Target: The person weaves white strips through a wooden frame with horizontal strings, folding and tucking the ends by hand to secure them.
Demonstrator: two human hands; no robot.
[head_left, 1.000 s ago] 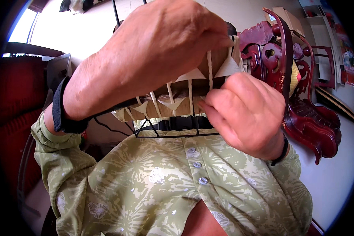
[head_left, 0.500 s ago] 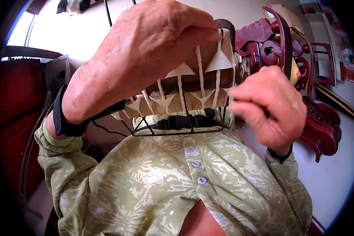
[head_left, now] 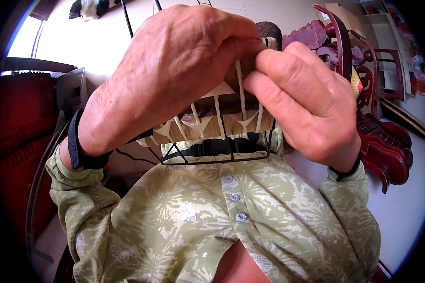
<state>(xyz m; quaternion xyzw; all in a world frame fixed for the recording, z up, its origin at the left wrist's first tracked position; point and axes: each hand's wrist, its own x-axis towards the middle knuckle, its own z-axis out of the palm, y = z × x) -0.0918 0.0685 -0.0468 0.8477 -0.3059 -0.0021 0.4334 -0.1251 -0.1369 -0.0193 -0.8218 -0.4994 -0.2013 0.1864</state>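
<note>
In front of my chest is a brown wooden piece (head_left: 214,129), with twisted off-white cords (head_left: 242,89) running along it and pale triangular pieces (head_left: 221,89) between them. My left hand (head_left: 184,56) arches over its upper part, fingers closed in a pinch near the top right corner. Close beside those fingertips, my right hand (head_left: 311,101) is also closed, thumb and forefinger pressed together over the piece's right side. Whatever either pinch holds is hidden. A black wire frame (head_left: 198,163) shows below the wooden piece, next to my shirt.
Carved dark-red wooden furniture (head_left: 382,151) stands on the right, near a cardboard box (head_left: 342,21). On the left is a dark-red ribbed surface (head_left: 23,122). Something black and white and furry (head_left: 89,8) lies on the floor at the far left.
My right hand has moved up and left, from beside the wooden piece to its upper right, close to my left fingertips. My left hand has stayed nearly in place.
</note>
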